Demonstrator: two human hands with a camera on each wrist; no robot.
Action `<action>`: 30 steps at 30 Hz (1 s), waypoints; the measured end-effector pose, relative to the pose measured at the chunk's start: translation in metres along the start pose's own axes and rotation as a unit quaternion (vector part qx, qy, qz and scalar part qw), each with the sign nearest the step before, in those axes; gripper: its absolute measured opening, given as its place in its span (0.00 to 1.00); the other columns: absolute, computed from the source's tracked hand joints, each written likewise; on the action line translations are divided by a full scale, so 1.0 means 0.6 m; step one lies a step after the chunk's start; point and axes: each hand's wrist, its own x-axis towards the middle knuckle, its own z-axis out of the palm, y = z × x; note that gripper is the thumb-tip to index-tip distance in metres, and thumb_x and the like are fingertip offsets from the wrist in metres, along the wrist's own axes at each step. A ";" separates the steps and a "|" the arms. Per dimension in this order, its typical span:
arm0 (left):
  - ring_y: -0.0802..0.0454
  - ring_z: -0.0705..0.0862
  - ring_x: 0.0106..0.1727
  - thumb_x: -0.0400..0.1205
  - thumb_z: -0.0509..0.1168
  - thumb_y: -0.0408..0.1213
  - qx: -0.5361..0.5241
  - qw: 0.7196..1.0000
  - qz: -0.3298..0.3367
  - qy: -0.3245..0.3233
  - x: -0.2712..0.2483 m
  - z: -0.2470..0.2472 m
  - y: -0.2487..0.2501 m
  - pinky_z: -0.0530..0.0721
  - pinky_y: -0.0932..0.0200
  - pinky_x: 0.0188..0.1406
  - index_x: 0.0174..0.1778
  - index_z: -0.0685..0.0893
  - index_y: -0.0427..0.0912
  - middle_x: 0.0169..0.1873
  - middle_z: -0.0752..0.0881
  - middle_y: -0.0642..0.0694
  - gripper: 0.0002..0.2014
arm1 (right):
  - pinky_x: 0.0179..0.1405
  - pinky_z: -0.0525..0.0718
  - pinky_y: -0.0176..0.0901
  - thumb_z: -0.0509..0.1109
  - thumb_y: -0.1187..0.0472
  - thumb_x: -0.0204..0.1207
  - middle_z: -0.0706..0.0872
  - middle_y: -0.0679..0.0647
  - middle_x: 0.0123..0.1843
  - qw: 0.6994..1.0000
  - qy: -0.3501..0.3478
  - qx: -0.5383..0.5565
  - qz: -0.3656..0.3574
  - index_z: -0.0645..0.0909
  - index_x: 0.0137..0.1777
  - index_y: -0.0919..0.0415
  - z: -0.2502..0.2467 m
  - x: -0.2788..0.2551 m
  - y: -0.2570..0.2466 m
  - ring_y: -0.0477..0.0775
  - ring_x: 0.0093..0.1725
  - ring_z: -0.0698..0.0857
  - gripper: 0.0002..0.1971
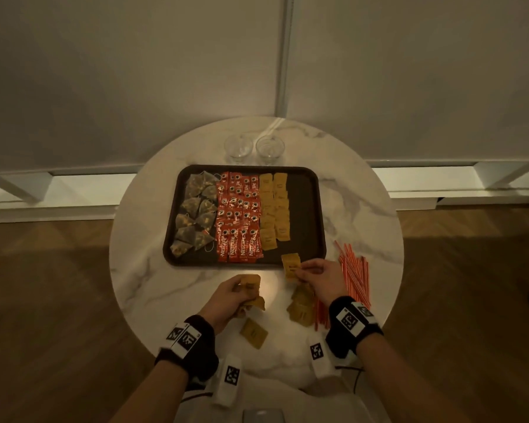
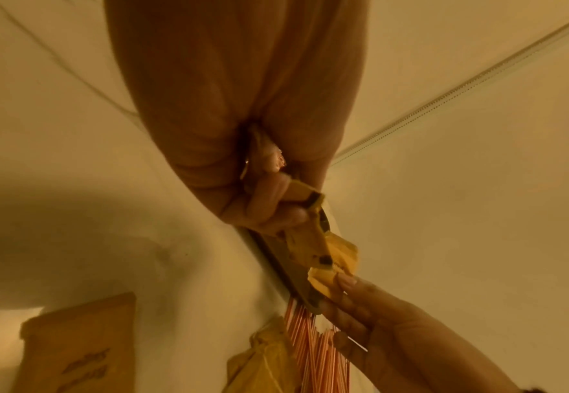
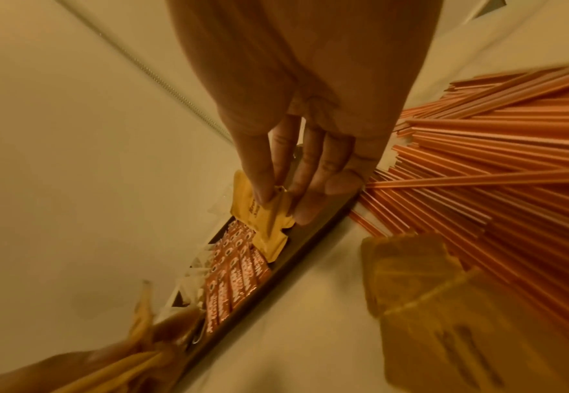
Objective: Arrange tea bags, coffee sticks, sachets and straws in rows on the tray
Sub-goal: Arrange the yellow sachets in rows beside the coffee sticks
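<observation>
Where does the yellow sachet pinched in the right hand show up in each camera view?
Head: sachet lower centre, over the tray's near edge.
Left wrist: low right, at the right hand's fingertips.
Right wrist: centre, under the fingers, above the coffee sticks.
Shared landmark: the straws.

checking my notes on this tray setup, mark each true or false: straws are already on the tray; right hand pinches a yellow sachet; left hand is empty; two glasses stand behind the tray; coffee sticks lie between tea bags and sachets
1. False: the straws lie on the table, right of the tray.
2. True: the right hand pinches a yellow sachet.
3. False: the left hand holds several sachets.
4. True: two glasses.
5. True: coffee sticks, tea bags.
</observation>
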 end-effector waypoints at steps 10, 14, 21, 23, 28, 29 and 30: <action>0.60 0.75 0.22 0.79 0.71 0.27 0.002 0.999 -0.024 0.033 0.046 -0.032 0.000 0.69 0.67 0.19 0.54 0.86 0.35 0.31 0.86 0.48 0.09 | 0.37 0.81 0.33 0.80 0.63 0.70 0.89 0.52 0.41 0.994 0.051 -0.093 0.002 0.87 0.45 0.57 0.026 0.132 -0.019 0.49 0.40 0.85 0.06; 0.58 0.76 0.22 0.78 0.71 0.26 -0.004 0.999 -0.033 0.027 0.059 -0.038 -0.002 0.72 0.66 0.18 0.55 0.85 0.32 0.32 0.86 0.46 0.10 | 0.47 0.88 0.46 0.82 0.62 0.68 0.89 0.53 0.39 0.991 0.054 -0.122 0.002 0.86 0.41 0.54 0.040 0.177 -0.020 0.52 0.39 0.86 0.07; 0.58 0.77 0.23 0.79 0.70 0.26 0.015 0.999 -0.033 0.015 0.078 -0.037 0.006 0.73 0.64 0.19 0.55 0.84 0.36 0.29 0.86 0.50 0.10 | 0.49 0.87 0.45 0.82 0.63 0.67 0.89 0.53 0.39 0.986 0.058 -0.153 0.004 0.86 0.42 0.57 0.055 0.199 -0.010 0.51 0.41 0.87 0.08; 0.59 0.77 0.23 0.79 0.70 0.27 0.008 1.000 -0.026 0.003 0.080 -0.034 0.011 0.74 0.64 0.20 0.55 0.84 0.38 0.31 0.87 0.49 0.10 | 0.47 0.86 0.42 0.82 0.61 0.67 0.89 0.53 0.40 0.984 0.053 -0.169 -0.005 0.87 0.44 0.57 0.056 0.198 -0.008 0.49 0.41 0.86 0.08; 0.59 0.77 0.23 0.80 0.70 0.28 0.014 1.000 -0.010 -0.002 0.083 -0.021 0.019 0.74 0.64 0.21 0.54 0.85 0.40 0.30 0.86 0.50 0.09 | 0.46 0.86 0.43 0.82 0.59 0.68 0.88 0.52 0.39 0.980 0.052 -0.191 -0.008 0.86 0.45 0.58 0.056 0.198 -0.005 0.49 0.41 0.86 0.09; 0.59 0.77 0.23 0.80 0.70 0.28 0.014 1.000 -0.010 -0.002 0.084 -0.019 0.018 0.74 0.64 0.21 0.55 0.84 0.39 0.30 0.86 0.50 0.09 | 0.46 0.85 0.43 0.81 0.59 0.69 0.88 0.53 0.40 0.980 0.054 -0.191 -0.009 0.86 0.45 0.58 0.056 0.199 -0.006 0.50 0.41 0.86 0.08; 0.59 0.77 0.22 0.80 0.70 0.27 0.014 1.000 -0.011 -0.002 0.084 -0.018 0.018 0.74 0.64 0.20 0.56 0.84 0.39 0.31 0.86 0.49 0.09 | 0.46 0.85 0.43 0.81 0.59 0.69 0.88 0.53 0.40 0.980 0.056 -0.190 -0.012 0.86 0.44 0.58 0.055 0.199 -0.007 0.50 0.41 0.85 0.08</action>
